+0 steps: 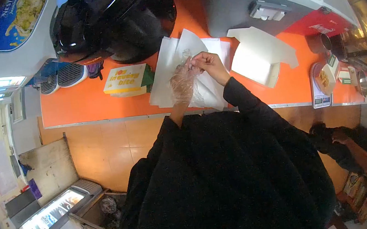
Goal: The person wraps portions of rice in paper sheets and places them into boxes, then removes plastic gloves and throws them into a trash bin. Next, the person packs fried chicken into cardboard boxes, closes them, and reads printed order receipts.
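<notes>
in the head view, the orange desk (85,109) runs across the room with a thin metal edge along the front. a person in black leans up to it. over a loose stack of white paper (161,82), the left hand (180,85) wears a clear plastic glove (184,95); i cannot tell if its own grip is open or closed under the crinkled film. the bare right hand (212,66) has its grip closed, fingertips pinching the glove near the left hand's fingers.

left of the paper sits a printed carton (124,79), yellow lettering on its lid and green on its side. to the right an unfolded white box (252,56) lies open on the orange. behind stand a glossy black appliance (139,27) and a big grey container (228,6) with a clasp and pale things inside. farther right, a scale (322,101) is at the front edge, a carton of food on it.

below, the floor (100,148) is tan tile. a lit display case (52,215) glows at lower left beside a wooden crate (86,219); at the far right, another person's bare arm (357,152) shows, blurred in the dimness.
</notes>
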`<action>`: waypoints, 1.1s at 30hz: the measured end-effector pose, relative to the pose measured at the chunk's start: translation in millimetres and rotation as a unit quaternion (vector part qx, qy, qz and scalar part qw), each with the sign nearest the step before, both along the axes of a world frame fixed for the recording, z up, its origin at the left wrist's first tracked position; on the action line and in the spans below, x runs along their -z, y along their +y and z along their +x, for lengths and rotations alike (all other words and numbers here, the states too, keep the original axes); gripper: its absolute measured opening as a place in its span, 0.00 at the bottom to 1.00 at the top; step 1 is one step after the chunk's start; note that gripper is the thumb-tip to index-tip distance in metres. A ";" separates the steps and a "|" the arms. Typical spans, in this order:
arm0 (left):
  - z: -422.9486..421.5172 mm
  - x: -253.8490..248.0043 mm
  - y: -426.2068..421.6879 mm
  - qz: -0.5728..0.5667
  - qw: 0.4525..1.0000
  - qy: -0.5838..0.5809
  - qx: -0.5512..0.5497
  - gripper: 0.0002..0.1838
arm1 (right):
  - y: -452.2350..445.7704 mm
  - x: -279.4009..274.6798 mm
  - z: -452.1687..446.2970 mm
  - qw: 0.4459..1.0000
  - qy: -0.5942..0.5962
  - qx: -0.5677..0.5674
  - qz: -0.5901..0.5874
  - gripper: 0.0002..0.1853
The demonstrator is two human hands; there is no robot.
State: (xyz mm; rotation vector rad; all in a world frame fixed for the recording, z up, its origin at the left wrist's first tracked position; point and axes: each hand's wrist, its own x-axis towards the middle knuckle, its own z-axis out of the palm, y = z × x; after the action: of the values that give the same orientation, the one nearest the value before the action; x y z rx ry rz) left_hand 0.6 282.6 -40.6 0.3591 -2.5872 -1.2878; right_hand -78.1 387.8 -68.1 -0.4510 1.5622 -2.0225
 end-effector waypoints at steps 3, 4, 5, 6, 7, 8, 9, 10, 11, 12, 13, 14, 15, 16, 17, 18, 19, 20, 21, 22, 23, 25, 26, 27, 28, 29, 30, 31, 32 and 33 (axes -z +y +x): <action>0.0 -1.2 1.8 0.017 1.000 0.008 0.003 0.20 | 1.0 5.6 -1.3 1.000 0.014 0.001 0.000 0.06; 0.2 -1.4 2.4 0.021 1.000 0.005 0.003 0.20 | 2.0 7.9 -1.7 1.000 0.014 0.000 -0.001 0.06; 0.6 -0.9 2.5 0.020 1.000 0.005 0.002 0.20 | 3.2 10.0 -2.2 1.000 0.017 -0.011 0.007 0.06; 0.9 -0.1 2.3 -0.031 0.999 0.006 0.008 0.20 | 3.9 10.0 -2.7 0.999 0.020 -0.021 0.015 0.06; 1.0 0.5 2.2 -0.083 0.996 0.007 0.013 0.20 | 4.2 10.0 -2.5 0.999 0.021 -0.021 0.014 0.06; 1.3 0.8 2.1 -0.084 0.996 0.008 0.013 0.20 | 4.3 10.1 -2.0 1.000 0.007 -0.020 0.010 0.06; 2.6 0.9 2.2 -0.063 0.998 0.027 0.017 0.19 | 4.4 8.0 -0.4 1.000 -0.008 -0.018 0.006 0.06; 3.4 1.1 2.6 -0.043 0.998 0.046 0.021 0.19 | 4.6 5.6 0.5 1.000 -0.006 -0.018 0.006 0.06; 3.5 3.7 3.0 -0.044 0.998 0.048 0.020 0.19 | 5.2 2.9 1.3 1.000 -0.017 -0.017 0.002 0.05; 3.0 5.3 3.4 -0.037 0.998 0.049 0.019 0.18 | 5.5 -0.3 1.6 0.999 -0.027 -0.016 -0.002 0.05; 2.2 6.5 3.6 -0.031 0.998 0.051 0.018 0.18 | 5.7 0.2 2.2 1.000 -0.023 -0.017 -0.004 0.05; 2.6 7.1 3.8 -0.033 0.998 0.057 0.018 0.18 | 5.3 2.4 2.5 1.000 -0.009 -0.016 -0.002 0.05; 3.9 4.2 4.4 -0.064 0.997 0.048 0.021 0.18 | 4.4 2.3 2.1 1.000 0.007 -0.014 0.000 0.05; 4.4 1.3 4.9 -0.096 0.994 0.039 0.023 0.17 | 3.8 2.1 2.3 1.000 0.014 -0.014 -0.002 0.05; 5.4 -1.4 6.1 -0.097 0.994 0.045 0.023 0.17 | 3.8 2.6 4.4 1.000 0.012 -0.004 -0.008 0.04; 4.1 -4.5 6.7 -0.095 0.995 0.027 0.017 0.17 | 3.2 1.0 3.3 1.000 0.012 0.006 -0.014 0.04; 4.1 -6.8 7.8 -0.092 0.996 0.007 0.011 0.17 | 3.5 0.2 2.9 1.000 -0.011 0.001 -0.011 0.04; 2.3 -8.4 8.3 -0.088 0.996 -0.015 0.005 0.17 | 3.6 -0.4 2.6 1.000 -0.007 0.002 -0.012 0.04; -0.7 -5.8 6.2 -0.089 0.996 -0.010 0.006 0.17 | 3.1 -0.8 1.8 1.000 -0.020 0.002 -0.013 0.03; -0.4 2.2 3.2 -0.068 0.998 -0.018 0.002 0.17 | 3.1 -0.5 2.3 0.999 -0.037 0.002 -0.013 0.03; 0.8 10.9 1.7 -0.046 0.999 -0.028 -0.002 0.17 | 3.3 0.1 2.9 0.998 -0.052 0.004 -0.021 0.03; -1.2 27.7 0.4 0.029 0.999 0.027 -0.017 0.16 | 3.8 3.2 1.8 0.998 -0.048 0.002 -0.031 0.04; -1.1 35.1 -0.4 0.104 0.991 0.077 -0.032 0.14 | 3.8 5.6 2.1 0.998 -0.047 0.000 -0.040 0.04; -2.3 29.1 1.4 0.104 0.991 0.077 -0.032 0.14 | 3.7 6.9 1.4 0.998 -0.047 -0.001 -0.041 0.04; -4.2 17.5 4.8 0.169 0.982 0.037 -0.068 0.13 | 3.7 7.8 1.2 0.998 -0.045 0.002 -0.031 0.04; -5.0 11.3 6.4 0.234 0.967 -0.005 -0.105 0.12 | 3.6 9.0 2.0 0.999 -0.044 0.004 -0.021 0.04; -7.1 25.6 2.7 0.234 0.967 -0.005 -0.105 0.12 | 2.8 9.0 1.6 0.999 -0.045 0.003 -0.021 0.04; -8.5 52.1 -3.0 0.220 0.970 0.015 -0.103 0.11 | 2.7 9.3 2.5 0.998 -0.052 0.009 -0.021 0.04; -10.6 66.7 -6.7 0.205 0.973 0.035 -0.100 0.11 | 2.8 9.8 2.9 0.998 -0.060 0.016 -0.020 0.03; -13.1 60.2 -6.6 0.206 0.973 0.034 -0.101 0.11 | 3.3 11.5 2.3 0.998 -0.061 0.016 -0.020 0.03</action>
State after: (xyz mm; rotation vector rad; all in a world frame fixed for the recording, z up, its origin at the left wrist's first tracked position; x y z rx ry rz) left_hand -12.5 276.0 -100.8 0.6189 -2.1474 -1.7179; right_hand -75.8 391.1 -79.6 -0.3142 1.4666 -2.0676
